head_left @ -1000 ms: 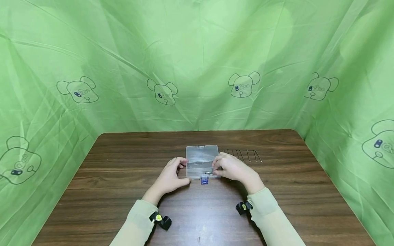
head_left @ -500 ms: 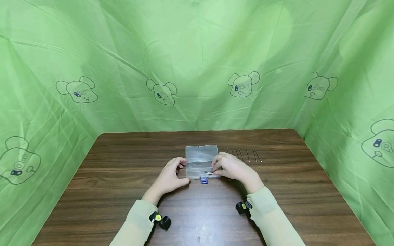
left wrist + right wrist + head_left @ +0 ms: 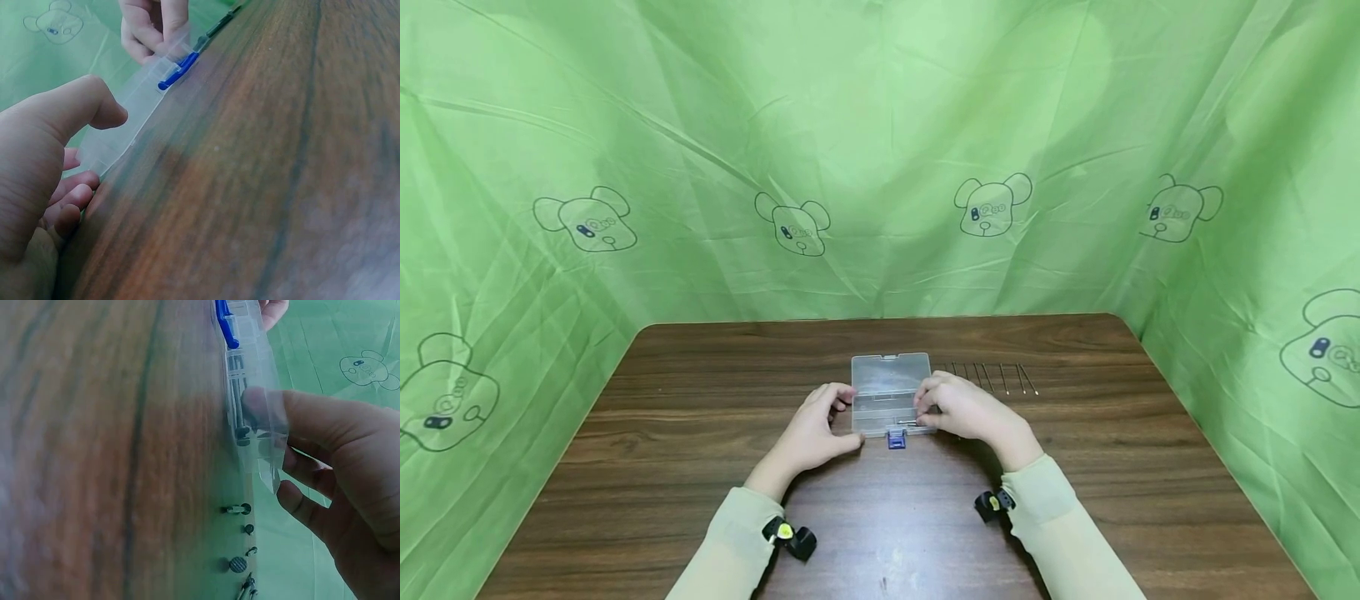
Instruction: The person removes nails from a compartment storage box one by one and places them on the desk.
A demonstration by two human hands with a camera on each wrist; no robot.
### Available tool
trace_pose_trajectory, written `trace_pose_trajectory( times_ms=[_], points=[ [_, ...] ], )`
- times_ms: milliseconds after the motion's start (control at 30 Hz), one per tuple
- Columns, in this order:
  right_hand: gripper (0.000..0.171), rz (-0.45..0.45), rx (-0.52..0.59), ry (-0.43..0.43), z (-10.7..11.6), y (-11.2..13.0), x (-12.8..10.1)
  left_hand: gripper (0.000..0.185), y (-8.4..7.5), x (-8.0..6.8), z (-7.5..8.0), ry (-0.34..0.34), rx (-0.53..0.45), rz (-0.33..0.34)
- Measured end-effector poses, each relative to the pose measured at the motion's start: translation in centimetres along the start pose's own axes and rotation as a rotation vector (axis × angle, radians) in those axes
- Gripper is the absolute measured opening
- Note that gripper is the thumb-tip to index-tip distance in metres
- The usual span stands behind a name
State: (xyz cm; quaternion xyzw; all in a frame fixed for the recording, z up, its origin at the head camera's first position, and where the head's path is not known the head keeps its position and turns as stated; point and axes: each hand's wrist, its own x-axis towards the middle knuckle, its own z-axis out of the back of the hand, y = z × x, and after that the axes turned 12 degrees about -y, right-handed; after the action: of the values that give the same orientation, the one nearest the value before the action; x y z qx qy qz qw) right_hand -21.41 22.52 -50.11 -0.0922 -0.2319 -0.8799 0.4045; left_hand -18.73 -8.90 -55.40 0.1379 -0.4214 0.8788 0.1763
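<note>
A clear plastic box [image 3: 890,372] lies on the table with its lid tilted back and its blue latch [image 3: 897,440] toward me. My left hand [image 3: 814,432] holds the box's left end, thumb by the front corner and fingers at the side. The fingers of my right hand [image 3: 972,410] reach into the box's right end. Several metal nails [image 3: 239,403] lie along the front compartment there, and the right thumb and fingers seem to pinch one. Its far end is hidden by the fingers.
Right of the box, several more nails [image 3: 1004,380] lie in a spaced row on the brown wooden table [image 3: 722,367]. In the right wrist view a nail's round textured head [image 3: 237,565] faces the camera. A green curtain [image 3: 880,150] with printed bear heads stands behind the table.
Both hands stay almost where they were at the box. The nails under the right fingertips have shifted slightly inside the front compartment.
</note>
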Motion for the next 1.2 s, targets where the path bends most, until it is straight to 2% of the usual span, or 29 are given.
trace_pose_trajectory(
  times_ms=[133,333,533,667,867,1033,1200],
  points=[
    [0.007,-0.005,0.057,-0.022,0.4,-0.3,-0.1,0.068,-0.1,-0.1,0.0,0.0,-0.001,0.006],
    [0.005,-0.02,0.175,-0.126,1.9,-0.6,-0.4,0.068,-0.1,0.0,0.0,0.003,0.001,0.031],
    [0.004,-0.148,0.268,-0.195,3.7,-0.9,-1.3,0.066,-0.2,0.1,0.1,-0.002,-0.004,0.053],
    [0.01,-0.228,0.268,-0.209,4.5,-1.6,-2.2,0.066,-0.2,0.1,0.1,0.0,-0.005,0.054],
    [0.043,-0.243,0.209,-0.199,5.7,-2.8,-3.6,0.067,-0.3,0.1,0.4,0.001,-0.006,0.057],
    [0.043,-0.247,0.182,-0.199,6.4,-3.2,-4.8,0.067,-0.4,0.0,0.4,0.007,-0.009,0.056],
    [0.045,-0.295,0.23,-0.146,6.7,-3.5,-5.7,0.067,-0.3,0.1,0.4,0.005,-0.011,0.051]
  ],
)
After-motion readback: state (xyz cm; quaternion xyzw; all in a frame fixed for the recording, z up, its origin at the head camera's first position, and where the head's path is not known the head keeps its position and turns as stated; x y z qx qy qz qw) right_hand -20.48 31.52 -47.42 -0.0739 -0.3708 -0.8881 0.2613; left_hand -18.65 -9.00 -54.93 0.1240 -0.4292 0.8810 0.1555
